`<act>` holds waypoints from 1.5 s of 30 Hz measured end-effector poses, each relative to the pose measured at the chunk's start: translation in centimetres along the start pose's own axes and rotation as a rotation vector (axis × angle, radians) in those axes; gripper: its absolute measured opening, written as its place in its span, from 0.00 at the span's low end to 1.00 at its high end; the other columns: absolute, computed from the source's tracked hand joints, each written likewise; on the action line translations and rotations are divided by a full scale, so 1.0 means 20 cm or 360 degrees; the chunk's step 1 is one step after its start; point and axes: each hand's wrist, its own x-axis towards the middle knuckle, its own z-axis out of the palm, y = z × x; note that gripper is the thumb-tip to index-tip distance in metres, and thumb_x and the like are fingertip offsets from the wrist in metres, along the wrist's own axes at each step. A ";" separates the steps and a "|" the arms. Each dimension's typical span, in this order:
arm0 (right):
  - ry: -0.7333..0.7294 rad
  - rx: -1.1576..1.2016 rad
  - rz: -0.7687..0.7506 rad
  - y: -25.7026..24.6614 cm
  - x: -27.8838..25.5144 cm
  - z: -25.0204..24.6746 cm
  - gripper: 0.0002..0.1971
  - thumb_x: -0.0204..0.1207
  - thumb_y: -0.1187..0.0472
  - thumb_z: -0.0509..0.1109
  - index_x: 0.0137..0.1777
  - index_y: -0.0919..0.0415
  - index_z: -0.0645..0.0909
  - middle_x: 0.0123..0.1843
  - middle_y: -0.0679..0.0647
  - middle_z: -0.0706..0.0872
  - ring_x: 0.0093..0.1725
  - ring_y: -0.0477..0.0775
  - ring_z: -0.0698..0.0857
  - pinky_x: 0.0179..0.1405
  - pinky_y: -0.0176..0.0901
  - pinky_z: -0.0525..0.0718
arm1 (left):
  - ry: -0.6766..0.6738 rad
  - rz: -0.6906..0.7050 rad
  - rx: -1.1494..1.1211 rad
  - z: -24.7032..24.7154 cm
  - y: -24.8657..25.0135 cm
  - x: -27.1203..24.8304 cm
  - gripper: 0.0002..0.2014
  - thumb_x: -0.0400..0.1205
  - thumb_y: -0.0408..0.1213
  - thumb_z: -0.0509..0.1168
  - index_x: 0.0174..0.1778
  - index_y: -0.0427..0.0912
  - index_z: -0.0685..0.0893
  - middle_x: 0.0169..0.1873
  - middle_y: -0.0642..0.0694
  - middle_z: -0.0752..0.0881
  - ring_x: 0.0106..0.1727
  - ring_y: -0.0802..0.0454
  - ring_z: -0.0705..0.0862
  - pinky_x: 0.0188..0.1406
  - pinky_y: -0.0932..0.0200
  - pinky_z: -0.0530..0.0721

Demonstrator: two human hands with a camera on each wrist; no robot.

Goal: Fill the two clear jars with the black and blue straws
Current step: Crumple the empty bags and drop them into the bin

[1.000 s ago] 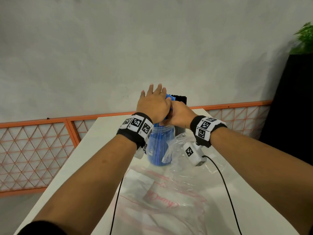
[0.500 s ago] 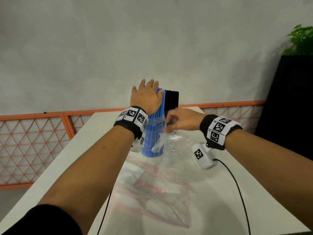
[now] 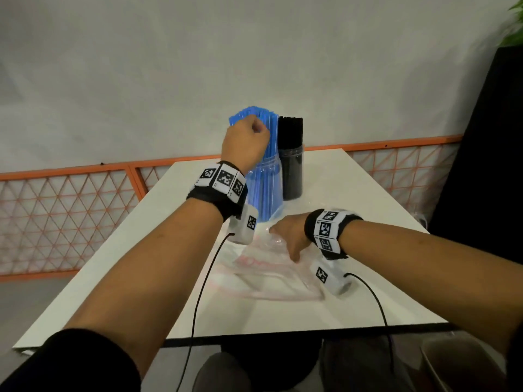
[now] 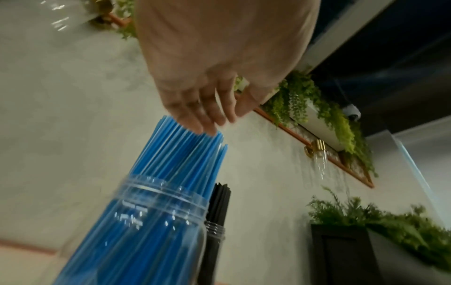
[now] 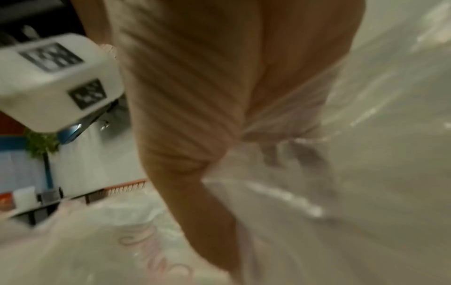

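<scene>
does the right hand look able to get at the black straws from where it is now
Probably yes. The right hand rests low on the plastic bag, while the black straws stand in their jar behind it with tops exposed. The left hand is over the blue straws beside them, not across that path.

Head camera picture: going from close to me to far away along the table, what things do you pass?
Crumpled clear plastic bag with pink writing → clear jar of blue straws → clear jar of black straws → orange lattice fence.
</scene>
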 end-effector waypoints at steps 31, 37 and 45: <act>0.1577 0.1313 -0.0311 0.44 -0.44 -0.09 0.50 0.60 0.72 0.82 0.81 0.52 0.62 0.72 0.60 0.72 0.69 0.57 0.76 0.67 0.44 0.80 | -0.0452 -0.0402 -0.1488 0.38 0.28 -0.29 0.08 0.77 0.26 0.62 0.45 0.38 0.86 0.31 0.44 0.88 0.35 0.47 0.89 0.33 0.54 0.86; 0.1886 0.2174 -0.0119 0.69 -0.62 -0.03 0.16 0.73 0.76 0.70 0.56 0.58 0.81 0.63 0.62 0.82 0.61 0.62 0.83 0.61 0.53 0.83 | -0.1054 -0.0009 -0.1218 0.56 0.38 -0.42 0.36 0.72 0.39 0.77 0.75 0.40 0.71 0.66 0.39 0.85 0.67 0.44 0.85 0.67 0.43 0.84; 0.1836 0.2752 -0.0241 0.96 -0.93 0.21 0.31 0.73 0.79 0.60 0.78 0.66 0.67 0.70 0.69 0.78 0.67 0.69 0.80 0.72 0.67 0.75 | -0.0735 0.0133 -0.1027 0.91 0.78 -0.64 0.34 0.62 0.34 0.77 0.66 0.47 0.75 0.59 0.48 0.86 0.61 0.54 0.86 0.60 0.55 0.86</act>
